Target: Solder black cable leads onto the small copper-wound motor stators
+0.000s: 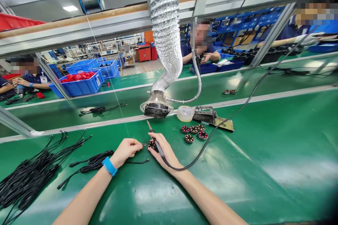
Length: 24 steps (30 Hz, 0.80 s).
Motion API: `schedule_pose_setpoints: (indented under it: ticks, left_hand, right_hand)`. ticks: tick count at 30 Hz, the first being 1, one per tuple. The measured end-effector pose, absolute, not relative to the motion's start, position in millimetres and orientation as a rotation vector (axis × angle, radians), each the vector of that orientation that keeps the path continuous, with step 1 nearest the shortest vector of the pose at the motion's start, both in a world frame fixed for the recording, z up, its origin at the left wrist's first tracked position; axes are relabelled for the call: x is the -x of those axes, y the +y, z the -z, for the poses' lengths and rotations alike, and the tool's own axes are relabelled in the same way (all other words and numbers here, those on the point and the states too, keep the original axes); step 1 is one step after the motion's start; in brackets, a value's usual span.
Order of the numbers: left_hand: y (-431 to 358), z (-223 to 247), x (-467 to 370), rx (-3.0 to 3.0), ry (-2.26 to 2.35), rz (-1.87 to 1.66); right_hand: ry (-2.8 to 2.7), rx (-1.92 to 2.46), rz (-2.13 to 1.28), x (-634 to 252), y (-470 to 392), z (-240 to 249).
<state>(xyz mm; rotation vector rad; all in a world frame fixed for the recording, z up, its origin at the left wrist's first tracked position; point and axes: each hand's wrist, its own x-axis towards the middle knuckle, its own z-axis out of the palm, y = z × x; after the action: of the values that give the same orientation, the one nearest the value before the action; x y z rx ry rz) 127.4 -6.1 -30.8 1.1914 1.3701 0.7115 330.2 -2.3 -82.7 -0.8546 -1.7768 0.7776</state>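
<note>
My left hand (128,152), with a blue band at the wrist, pinches a thin wire whose short end shows at the fingertips; I cannot tell whether it is solder or a cable lead. My right hand (165,151) holds a soldering iron (157,146) with its tip pointing up and away. The same hand's fingers and thumb also hold a small round black part with copper-coloured contacts (151,145), close to the left fingertips. Beneath and beside my left wrist lies a coiled black cable (96,161). Several similar round parts (194,129) sit to the right.
A fume duct (165,31) with a fan-like grille (157,110) hangs ahead. A soldering iron stand (206,115) and a round whitish container (185,113) stand behind the parts. Many black cables (29,174) lie left. A wire spool (89,0) hangs above. Co-workers sit across.
</note>
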Motion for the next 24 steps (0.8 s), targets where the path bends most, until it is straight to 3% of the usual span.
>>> schedule_pose_setpoints:
  ticks: [18, 21, 24]
  left_hand:
    - [-8, 38, -136, -1.328, 1.461, -0.756]
    - [-13, 27, -134, -1.563, 1.456, -0.762]
    - [-11, 1, -123, -1.953, 1.508, -1.001]
  right_hand:
    - [-1.768, 0.883, -0.765, -328, -6, 80]
    - [-1.758, 0.926, -0.728, -328, -6, 84]
    - [-1.755, 0.934, -0.665, -330, -9, 84]
